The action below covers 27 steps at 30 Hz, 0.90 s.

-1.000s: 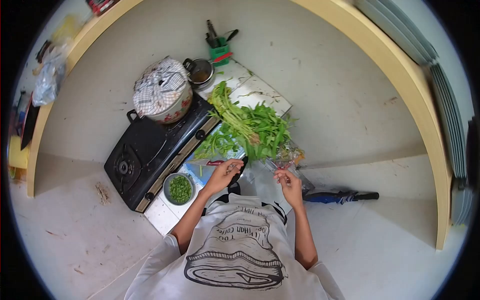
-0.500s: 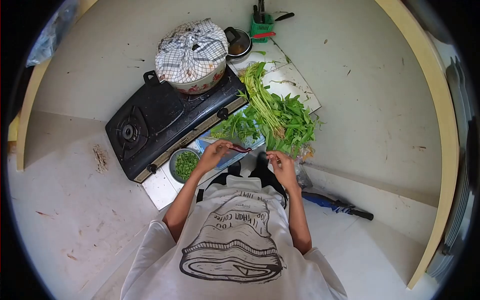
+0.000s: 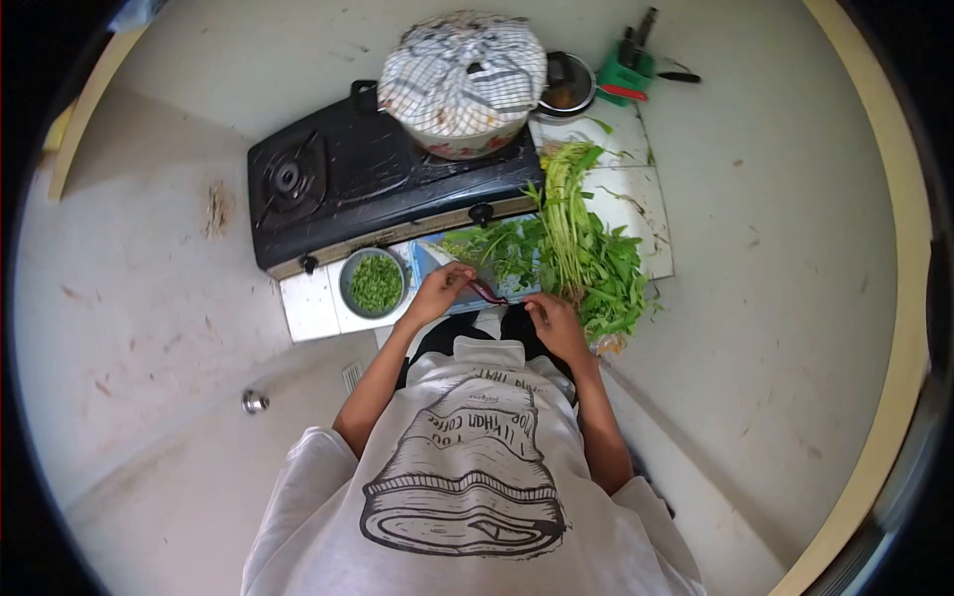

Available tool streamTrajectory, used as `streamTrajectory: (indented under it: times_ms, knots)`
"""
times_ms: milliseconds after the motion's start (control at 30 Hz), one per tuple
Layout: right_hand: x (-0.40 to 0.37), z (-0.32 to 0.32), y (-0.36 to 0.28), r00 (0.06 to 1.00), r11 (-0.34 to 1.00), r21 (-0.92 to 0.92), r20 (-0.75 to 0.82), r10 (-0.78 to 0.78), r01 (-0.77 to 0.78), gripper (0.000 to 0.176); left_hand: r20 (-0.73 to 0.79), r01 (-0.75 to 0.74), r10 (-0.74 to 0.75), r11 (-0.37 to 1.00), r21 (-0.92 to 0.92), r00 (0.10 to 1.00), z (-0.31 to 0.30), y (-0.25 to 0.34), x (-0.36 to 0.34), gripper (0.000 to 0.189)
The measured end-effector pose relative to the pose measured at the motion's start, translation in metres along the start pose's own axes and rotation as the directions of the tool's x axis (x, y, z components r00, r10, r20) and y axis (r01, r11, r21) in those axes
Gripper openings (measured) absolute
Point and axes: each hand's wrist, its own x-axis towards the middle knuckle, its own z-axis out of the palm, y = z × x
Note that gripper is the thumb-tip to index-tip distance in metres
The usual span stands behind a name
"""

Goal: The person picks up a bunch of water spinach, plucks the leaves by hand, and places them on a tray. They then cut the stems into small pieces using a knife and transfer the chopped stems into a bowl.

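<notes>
Above the shirt front (image 3: 462, 477), the left hand (image 3: 443, 290) is pinched on a dark-red item (image 3: 488, 292). The right hand (image 3: 555, 323) is near its other end; grip cannot be told. Step judged: two-handed handling, calling for steady fingers. Beyond: chopped greens (image 3: 377, 284), blue board (image 3: 418, 260), leafy bunch (image 3: 608, 268); farther, the stove (image 3: 363, 184).

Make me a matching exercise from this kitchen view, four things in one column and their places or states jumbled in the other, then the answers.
Things:
1. Checked cloth
2. Round bowl
3. Green basket
4. Leafy bunch

Places or states:
A. Holding dark-handled tools
B. Draped over the large pot
C. Whole leaves and long pale stems
D. Filled with chopped greens

Pairs: 1-B, 2-D, 3-A, 4-C
</notes>
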Motion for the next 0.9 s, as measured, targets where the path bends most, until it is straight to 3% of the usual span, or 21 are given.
streamTrajectory:
  times_ms: [167, 200, 333, 400, 567, 733, 833, 900]
  knots:
    - [0.04, -0.003, 0.021, 0.97, 0.989, -0.075, 0.219, -0.108, 0.127, 0.016, -0.14, 0.001, 0.022, 0.988, 0.156, 0.99, 0.009, -0.022, -0.033, 0.026]
    - [0.048, -0.004, 0.026, 0.959, 0.985, -0.105, 0.262, -0.108, 0.139, 0.016, -0.182, 0.087, -0.063, 0.988, 0.128, 0.981, 0.011, -0.011, -0.042, 0.027]
    - [0.075, 0.001, 0.025, 0.887, 0.945, -0.099, 0.387, -0.252, 0.312, 0.016, -0.294, 0.102, -0.121, 0.992, -0.078, 0.948, 0.014, -0.01, -0.081, 0.027]
    - [0.08, 0.006, 0.013, 0.88, 0.951, -0.068, 0.404, -0.25, 0.301, 0.016, -0.317, 0.126, -0.156, 0.986, -0.113, 0.936, 0.011, -0.026, -0.1, 0.027]
    - [0.081, 0.037, -0.006, 0.911, 0.976, -0.024, 0.363, -0.195, 0.219, 0.016, -0.3, 0.209, -0.26, 0.959, -0.19, 0.918, -0.016, -0.059, -0.114, 0.031]
    - [0.066, 0.081, -0.011, 0.934, 0.976, -0.076, 0.314, -0.172, 0.206, 0.016, -0.214, 0.177, -0.183, 0.983, -0.048, 0.959, -0.057, -0.063, -0.104, 0.032]
    - [0.052, 0.111, -0.017, 0.974, 0.982, -0.111, 0.186, -0.133, 0.155, 0.014, -0.166, 0.0, -0.01, 0.998, -0.063, 0.986, -0.089, -0.064, -0.095, 0.029]
    - [0.05, 0.13, -0.022, 0.993, 0.988, -0.122, 0.088, -0.085, 0.095, 0.016, -0.105, 0.0, -0.002, 1.0, -0.02, 0.995, -0.11, -0.064, -0.086, 0.028]
